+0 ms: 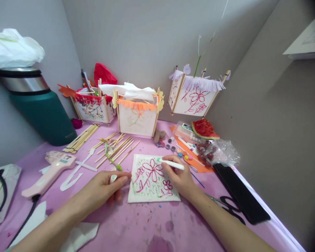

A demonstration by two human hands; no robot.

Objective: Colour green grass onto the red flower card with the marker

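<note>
Pink tabletop (136,227), craft stuff everywhere. Right hand (180,178) pinches a white marker (171,163) in a writing grip, tip over the top edge of the white paper panel (153,179) that lies flat between both hands, already covered in red flowers and green scribbles. Left hand (109,189) rests palm-down just beside the panel's left edge, fingers curled around what looks like the marker cap (112,179). Looks like the colouring-in step; next stroke needs a light touch and the panel held steady. Wooden sticks (115,148) and three finished paper lanterns (138,113) sit behind, scissors (227,206) to the right.
</note>
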